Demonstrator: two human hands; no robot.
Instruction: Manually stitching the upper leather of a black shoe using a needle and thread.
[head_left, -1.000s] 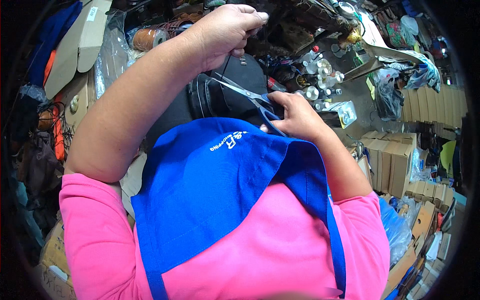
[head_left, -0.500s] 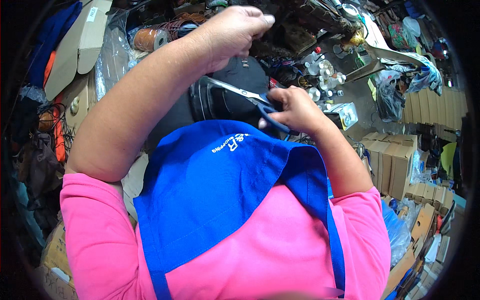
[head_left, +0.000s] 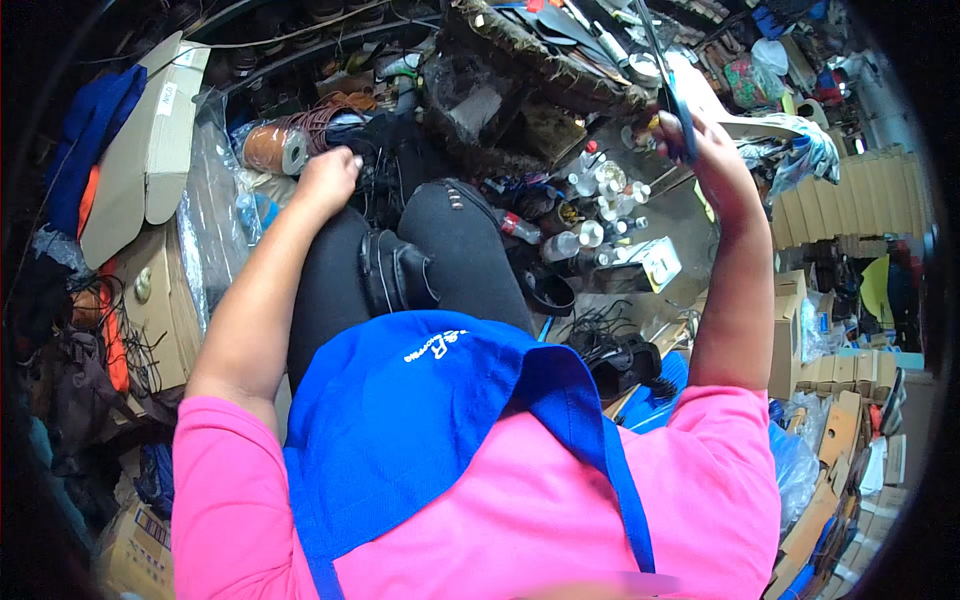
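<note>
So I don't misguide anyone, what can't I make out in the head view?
Head view:
Scissors: blade tips, cut off by the upper edge.
Left hand: anything in its palm, hidden by the hand itself.
Black leathery item: near end, covered by the blue apron.

Two hands (head_left: 328,182) (head_left: 700,150) and two legs (head_left: 455,240) are showing. One pair of scissors (head_left: 672,95), one apron (head_left: 400,420) and over five bottles (head_left: 562,246) are appearing.

Left hand (head_left: 328,181), right hand (head_left: 712,152) well apart

The lap (head_left: 455,240) carries a black item (head_left: 398,272), the floor (head_left: 680,215) clustered bottles (head_left: 563,247).
</note>
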